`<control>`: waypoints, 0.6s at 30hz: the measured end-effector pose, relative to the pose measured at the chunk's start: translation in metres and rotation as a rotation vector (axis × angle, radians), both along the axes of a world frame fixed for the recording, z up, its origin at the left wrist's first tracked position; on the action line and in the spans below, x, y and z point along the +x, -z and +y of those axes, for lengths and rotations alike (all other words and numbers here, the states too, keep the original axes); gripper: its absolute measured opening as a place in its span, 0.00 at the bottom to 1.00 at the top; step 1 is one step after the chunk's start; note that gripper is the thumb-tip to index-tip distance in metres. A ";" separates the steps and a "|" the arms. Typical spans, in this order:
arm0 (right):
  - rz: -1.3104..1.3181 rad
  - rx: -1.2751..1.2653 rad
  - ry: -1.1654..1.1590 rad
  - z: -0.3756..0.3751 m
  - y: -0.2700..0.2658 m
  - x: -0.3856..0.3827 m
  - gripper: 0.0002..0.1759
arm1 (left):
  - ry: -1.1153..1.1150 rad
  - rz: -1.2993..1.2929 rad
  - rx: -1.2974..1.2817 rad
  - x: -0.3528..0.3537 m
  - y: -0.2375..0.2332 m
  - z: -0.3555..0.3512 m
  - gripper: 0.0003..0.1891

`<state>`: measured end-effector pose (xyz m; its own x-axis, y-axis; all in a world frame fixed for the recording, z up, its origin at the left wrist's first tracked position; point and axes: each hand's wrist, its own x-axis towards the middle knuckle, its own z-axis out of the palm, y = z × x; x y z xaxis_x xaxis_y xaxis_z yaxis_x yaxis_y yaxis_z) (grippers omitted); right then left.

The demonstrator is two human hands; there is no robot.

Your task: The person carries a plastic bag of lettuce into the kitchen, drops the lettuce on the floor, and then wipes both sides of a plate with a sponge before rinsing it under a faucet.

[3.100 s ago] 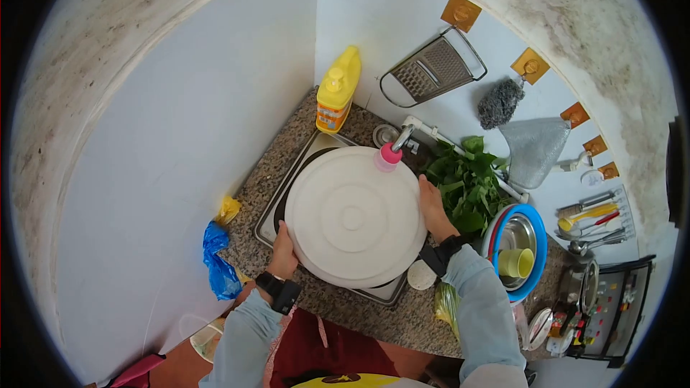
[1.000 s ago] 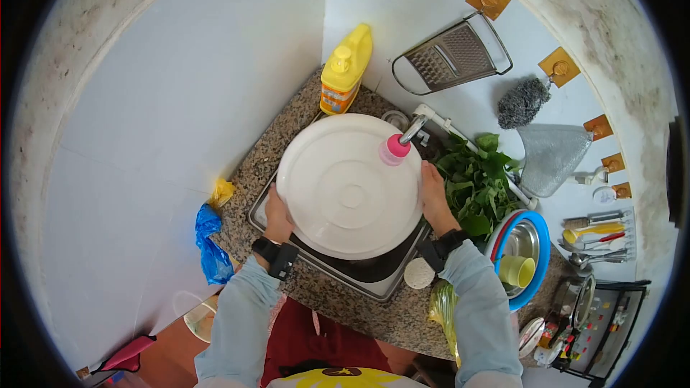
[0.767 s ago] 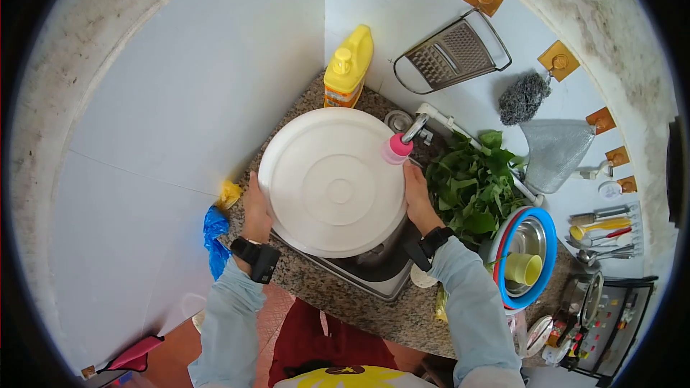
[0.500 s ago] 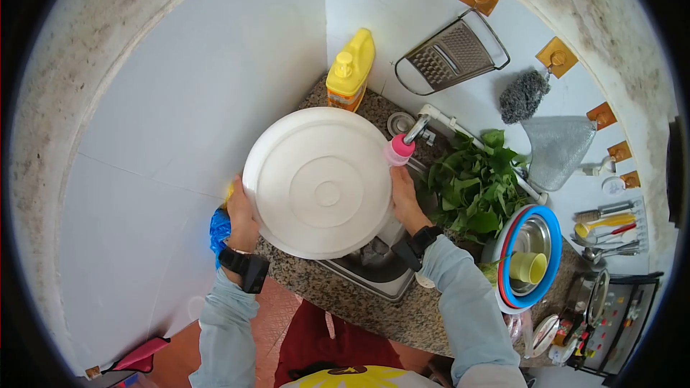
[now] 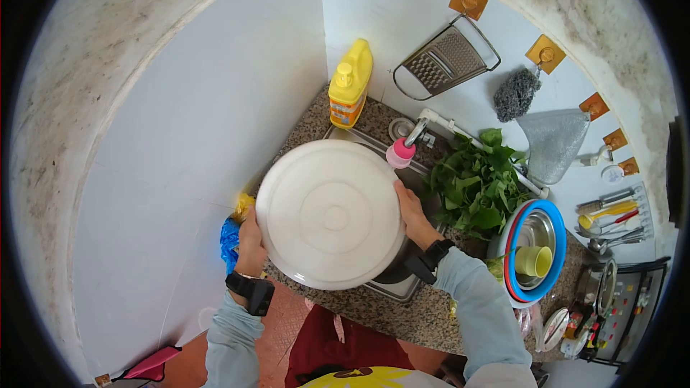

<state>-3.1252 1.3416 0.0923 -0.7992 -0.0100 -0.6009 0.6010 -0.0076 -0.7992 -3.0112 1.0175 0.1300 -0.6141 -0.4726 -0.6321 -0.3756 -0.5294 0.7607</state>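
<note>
I held the white basin (image 5: pixel 330 214) bottom up. My left hand (image 5: pixel 251 239) clasped its left rim and my right hand (image 5: pixel 411 214) its right rim, with the fingertips curled under and out of sight. The basin hung over the sink (image 5: pixel 394 289) and covered nearly all of it, so I could not tell what lay inside. The pink faucet nozzle (image 5: pixel 399 153) stood just beside the basin's far edge. A blue bag (image 5: pixel 229 243) showed half hidden behind my left hand.

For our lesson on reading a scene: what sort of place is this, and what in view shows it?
Most likely a small home kitchen: a sink with its tap, a grater hung on the wall, leafy greens beside the sink. The left hand and right hand hold a white basin.
</note>
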 end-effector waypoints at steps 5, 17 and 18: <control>-0.043 0.164 -0.043 0.030 -0.018 0.010 0.32 | 0.066 -0.014 0.183 0.004 0.019 0.020 0.23; -0.026 0.188 0.078 0.088 -0.085 0.039 0.26 | 0.275 -0.057 0.464 0.000 0.088 0.073 0.25; -0.027 0.191 0.079 0.092 -0.090 0.041 0.26 | 0.281 -0.077 0.472 -0.001 0.093 0.078 0.25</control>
<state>-3.0845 1.4334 0.1821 -0.7765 0.1682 -0.6073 0.6259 0.0949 -0.7741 -3.0121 1.0959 0.0373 -0.6190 0.0482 -0.7839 -0.5967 -0.6778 0.4295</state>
